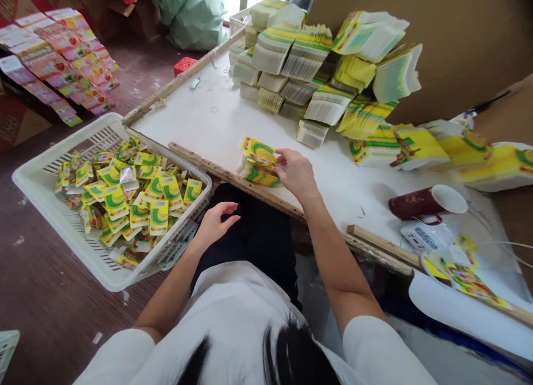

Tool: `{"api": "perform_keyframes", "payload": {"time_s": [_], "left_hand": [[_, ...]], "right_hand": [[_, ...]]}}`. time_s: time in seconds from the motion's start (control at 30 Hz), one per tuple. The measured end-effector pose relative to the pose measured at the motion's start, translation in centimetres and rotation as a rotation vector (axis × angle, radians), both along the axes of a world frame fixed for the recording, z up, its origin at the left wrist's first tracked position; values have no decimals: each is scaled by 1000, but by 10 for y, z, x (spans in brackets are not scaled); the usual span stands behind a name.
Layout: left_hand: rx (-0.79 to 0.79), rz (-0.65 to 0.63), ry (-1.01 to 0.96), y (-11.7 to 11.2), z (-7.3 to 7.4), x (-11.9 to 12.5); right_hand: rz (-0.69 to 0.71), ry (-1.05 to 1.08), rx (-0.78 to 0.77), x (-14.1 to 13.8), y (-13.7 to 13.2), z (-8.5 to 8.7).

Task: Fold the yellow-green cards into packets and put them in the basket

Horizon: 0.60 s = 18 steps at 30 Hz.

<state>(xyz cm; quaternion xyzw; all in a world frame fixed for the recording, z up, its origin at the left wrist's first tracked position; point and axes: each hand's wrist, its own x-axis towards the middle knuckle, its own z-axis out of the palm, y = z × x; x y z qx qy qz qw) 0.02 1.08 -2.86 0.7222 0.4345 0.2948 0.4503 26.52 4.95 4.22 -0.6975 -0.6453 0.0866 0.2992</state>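
My right hand point(295, 171) rests on the white table point(208, 118) near its front edge, fingers closed on a small stack of yellow-green printed cards point(259, 161). My left hand point(217, 220) hovers over my lap beside the white basket point(50, 174), fingers loosely curled and apart, holding nothing. The basket is filled with several small yellow-green packets point(125, 199).
Large piles of yellow-green card bundles point(325, 68) cover the table's far side and right. A dark red cup point(425, 201) lies on its side at right, near a power strip point(425, 238). Red printed sheets point(62, 57) lie on the floor at far left.
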Motion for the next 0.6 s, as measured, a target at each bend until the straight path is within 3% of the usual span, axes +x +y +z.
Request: {"api": "perform_keyframes", "payload": {"time_s": [0.27,0.4,0.5,0.6], "left_hand": [[-26,-4,-3,0,-4,1],[-74,-7,-63,0,0,3],[-159,-32,-265,0,8,11],[-215,39,-611,-1,22,26]], "right_hand": [[8,52,-25,8,10,-2],[-15,239,22,6,4,12],[40,396,63,-14,-19,23],[249,577,-6,-54,-51,17]]}}
